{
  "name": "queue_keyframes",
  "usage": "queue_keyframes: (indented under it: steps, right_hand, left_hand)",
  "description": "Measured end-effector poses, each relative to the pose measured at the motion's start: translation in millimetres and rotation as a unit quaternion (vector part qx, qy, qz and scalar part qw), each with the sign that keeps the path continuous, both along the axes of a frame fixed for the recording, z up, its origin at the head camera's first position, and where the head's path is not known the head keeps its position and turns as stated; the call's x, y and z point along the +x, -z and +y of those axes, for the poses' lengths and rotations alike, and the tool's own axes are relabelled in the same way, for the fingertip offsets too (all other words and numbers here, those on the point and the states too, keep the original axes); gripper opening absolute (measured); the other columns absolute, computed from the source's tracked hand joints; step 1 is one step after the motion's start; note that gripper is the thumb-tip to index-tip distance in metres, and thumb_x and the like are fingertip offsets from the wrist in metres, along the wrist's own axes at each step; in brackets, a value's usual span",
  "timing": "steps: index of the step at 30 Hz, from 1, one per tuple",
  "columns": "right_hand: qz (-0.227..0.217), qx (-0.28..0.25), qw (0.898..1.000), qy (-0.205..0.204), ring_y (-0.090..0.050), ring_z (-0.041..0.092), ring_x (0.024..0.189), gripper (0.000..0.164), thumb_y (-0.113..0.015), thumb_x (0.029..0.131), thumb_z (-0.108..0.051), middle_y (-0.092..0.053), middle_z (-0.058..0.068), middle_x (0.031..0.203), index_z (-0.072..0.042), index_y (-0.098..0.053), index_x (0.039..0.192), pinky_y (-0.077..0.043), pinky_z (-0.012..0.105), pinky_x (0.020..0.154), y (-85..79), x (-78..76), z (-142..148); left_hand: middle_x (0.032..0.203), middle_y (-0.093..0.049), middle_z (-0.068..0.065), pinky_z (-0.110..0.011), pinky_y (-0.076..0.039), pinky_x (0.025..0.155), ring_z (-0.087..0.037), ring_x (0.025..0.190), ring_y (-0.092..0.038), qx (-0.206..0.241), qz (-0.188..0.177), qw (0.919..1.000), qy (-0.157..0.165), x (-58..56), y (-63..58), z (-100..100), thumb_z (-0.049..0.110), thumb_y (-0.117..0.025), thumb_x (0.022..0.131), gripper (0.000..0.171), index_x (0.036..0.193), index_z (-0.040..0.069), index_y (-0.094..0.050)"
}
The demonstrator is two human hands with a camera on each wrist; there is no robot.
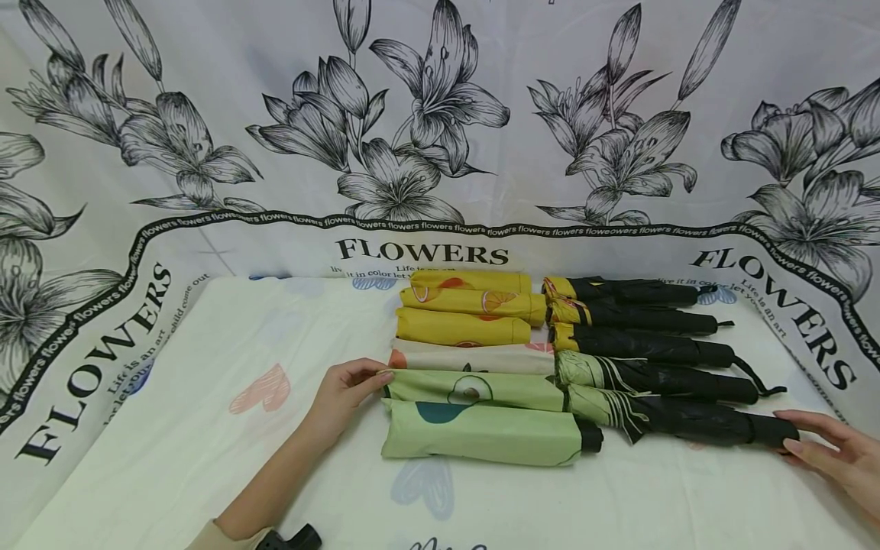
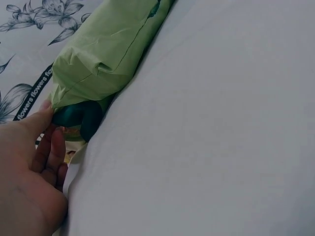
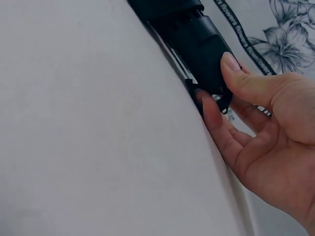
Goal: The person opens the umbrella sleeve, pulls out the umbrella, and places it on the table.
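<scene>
My left hand (image 1: 354, 386) pinches the left end of a light green sleeve with an avocado print (image 1: 516, 389). In the left wrist view the thumb lies at the corner of green fabric (image 2: 98, 69), with dark green fabric beneath it. At the right, my right hand (image 1: 835, 451) pinches the handle end of a folded black umbrella with green edging (image 1: 694, 420). Its black handle (image 3: 197, 54) sits between thumb and fingers in the right wrist view. In front lies another light green sleeve (image 1: 481, 435), a black end sticking out at its right.
Behind these, yellow sleeves (image 1: 464, 327) and a pale pink-printed sleeve (image 1: 474, 356) lie in a row. Several folded black umbrellas (image 1: 646, 344) lie side by side to their right. The white cloth (image 1: 275, 458) has printed hearts; a flower-printed curtain (image 1: 522, 176) hangs behind.
</scene>
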State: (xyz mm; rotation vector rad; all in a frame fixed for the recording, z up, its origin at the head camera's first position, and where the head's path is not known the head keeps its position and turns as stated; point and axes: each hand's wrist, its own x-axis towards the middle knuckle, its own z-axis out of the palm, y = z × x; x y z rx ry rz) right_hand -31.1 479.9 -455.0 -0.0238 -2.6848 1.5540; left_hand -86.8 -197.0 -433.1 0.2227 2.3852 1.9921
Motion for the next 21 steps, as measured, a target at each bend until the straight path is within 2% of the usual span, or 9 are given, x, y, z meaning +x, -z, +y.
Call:
queue_keyframes:
  steps: [4,9,14,21]
  right_hand:
    - [0.003,0.030,0.999,0.018,-0.057,-0.015,0.087,0.062,-0.059,0.100,0.014,-0.051,-0.042,0.109,-0.046,-0.064,0.115,-0.058,0.018,0.066,2.4,-0.8,-2.4]
    - [-0.013,0.085,0.996,0.036,-0.051,-0.020,0.089,0.058,-0.058,0.104,0.007,-0.042,-0.044,0.109,-0.048,-0.054,0.120,-0.058,0.020,0.070,5.2,-2.1,-6.5]
    - [-0.016,0.075,0.997,0.031,-0.053,-0.020,0.089,0.056,-0.058,0.105,0.005,-0.043,-0.044,0.110,-0.048,-0.054,0.122,-0.058,0.020,0.072,6.0,-2.0,-7.8]
    - [-0.031,0.073,0.997,0.021,-0.052,-0.022,0.094,0.052,-0.058,0.107,-0.001,-0.043,-0.045,0.112,-0.049,-0.054,0.126,-0.058,0.020,0.076,2.4,-1.1,-10.4]
  left_hand:
    - [0.096,-0.075,0.015,-0.017,-0.055,0.081,-0.002,0.092,-0.065,-0.002,0.005,1.0000,0.001,0.0,0.6,0.0,0.001,-0.071,0.099,0.017,0.110,-0.012,-0.073]
    - [0.096,-0.076,0.015,-0.017,-0.054,0.079,-0.002,0.089,-0.066,-0.004,0.012,0.9999,0.007,0.9,1.5,-0.9,0.002,-0.071,0.099,0.017,0.111,-0.011,-0.074]
    - [0.093,-0.075,0.015,-0.017,-0.054,0.076,-0.002,0.085,-0.065,-0.001,0.018,0.9998,0.011,1.0,1.9,-1.6,0.001,-0.071,0.099,0.018,0.111,-0.012,-0.074]
    - [0.096,-0.076,0.015,-0.017,-0.054,0.078,-0.002,0.088,-0.066,0.005,0.001,1.0000,0.006,0.8,0.1,-0.4,0.001,-0.071,0.099,0.020,0.113,-0.013,-0.073]
